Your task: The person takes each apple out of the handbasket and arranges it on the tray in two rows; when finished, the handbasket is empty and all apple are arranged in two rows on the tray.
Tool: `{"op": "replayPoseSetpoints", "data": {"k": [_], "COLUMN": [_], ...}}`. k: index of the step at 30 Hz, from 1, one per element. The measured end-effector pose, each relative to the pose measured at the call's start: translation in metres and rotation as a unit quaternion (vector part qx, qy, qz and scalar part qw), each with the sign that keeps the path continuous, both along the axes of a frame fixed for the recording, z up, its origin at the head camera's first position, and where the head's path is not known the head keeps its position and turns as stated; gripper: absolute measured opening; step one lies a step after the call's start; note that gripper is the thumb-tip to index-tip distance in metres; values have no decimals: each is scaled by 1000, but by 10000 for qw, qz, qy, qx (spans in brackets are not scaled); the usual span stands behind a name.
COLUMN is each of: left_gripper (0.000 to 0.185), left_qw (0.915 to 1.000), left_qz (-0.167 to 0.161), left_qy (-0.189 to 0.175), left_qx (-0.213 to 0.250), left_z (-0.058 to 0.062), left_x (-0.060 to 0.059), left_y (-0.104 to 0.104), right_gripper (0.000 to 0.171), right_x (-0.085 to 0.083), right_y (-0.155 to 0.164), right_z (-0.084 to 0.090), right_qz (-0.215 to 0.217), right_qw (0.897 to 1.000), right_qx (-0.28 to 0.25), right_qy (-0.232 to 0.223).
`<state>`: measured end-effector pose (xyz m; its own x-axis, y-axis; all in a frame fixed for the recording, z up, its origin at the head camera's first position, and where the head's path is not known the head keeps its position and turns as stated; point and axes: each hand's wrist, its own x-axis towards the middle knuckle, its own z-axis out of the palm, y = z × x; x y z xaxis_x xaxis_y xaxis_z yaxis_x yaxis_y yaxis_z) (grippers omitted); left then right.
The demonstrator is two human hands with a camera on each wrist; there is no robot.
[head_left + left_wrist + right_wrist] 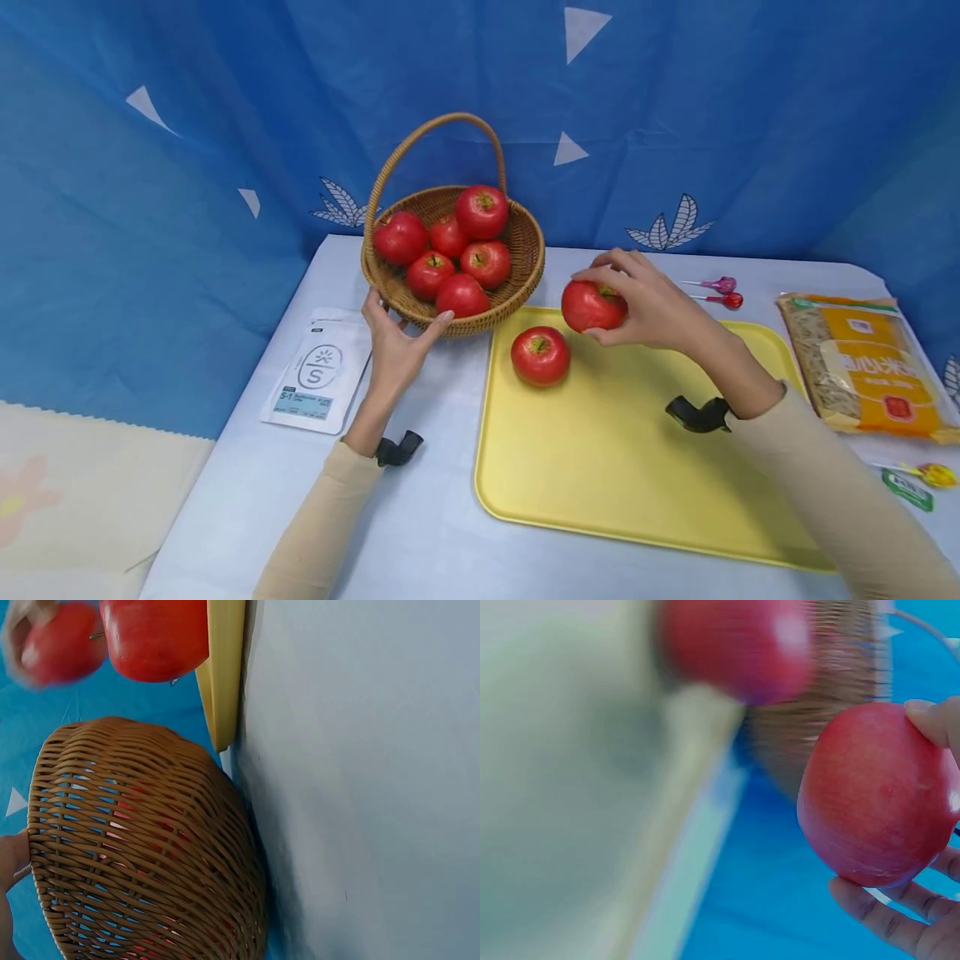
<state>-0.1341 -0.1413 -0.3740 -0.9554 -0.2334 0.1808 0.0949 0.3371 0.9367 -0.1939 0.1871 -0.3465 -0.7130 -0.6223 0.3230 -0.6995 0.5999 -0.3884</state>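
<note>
A wicker basket (525, 250) with a hoop handle stands at the back of the table, holding several red apples (482, 212). My left hand (396, 337) holds the basket's near rim, thumb and fingers curved round it. The basket's woven wall (142, 847) fills the left wrist view. My right hand (637, 304) grips a red apple (592, 306) just above the far edge of the yellow tray (622, 467). The same apple (877, 795) looks large in the right wrist view. Another red apple (541, 355) sits on the tray beside it.
A white pouch (318, 371) lies left of the basket. Two lollipops (722, 292) lie behind the tray, and a yellow noodle packet (862, 362) lies at the right. More wrapped sweets (918, 482) rest near the right edge. A blue curtain hangs behind the table.
</note>
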Motion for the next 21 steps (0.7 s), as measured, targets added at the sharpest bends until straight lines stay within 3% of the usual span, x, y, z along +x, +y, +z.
{"op": "replayPoseSetpoints", "data": {"k": [5, 11, 17, 21], "left_gripper": [98, 97, 98, 102], "left_qw": [10000, 10000, 10000, 10000], "left_qz": [10, 10, 9, 13], "left_qy": [-16, -22, 12, 62], "left_qx": [-14, -28, -40, -58], "left_z": [-1, -2, -4, -14], "left_x": [1, 2, 0, -9], "left_y": [-2, -3, -3, -6], "right_gripper": [66, 67, 71, 78], "right_x": [18, 29, 35, 30], "right_y": [17, 18, 17, 17], "right_z": [-37, -62, -67, -55], "right_qz": [-283, -203, -262, -314], "right_qw": [9960, 9955, 9933, 9925], "right_qx": [638, 804, 1043, 1053], "right_qy": [-552, -459, -414, -536]}}
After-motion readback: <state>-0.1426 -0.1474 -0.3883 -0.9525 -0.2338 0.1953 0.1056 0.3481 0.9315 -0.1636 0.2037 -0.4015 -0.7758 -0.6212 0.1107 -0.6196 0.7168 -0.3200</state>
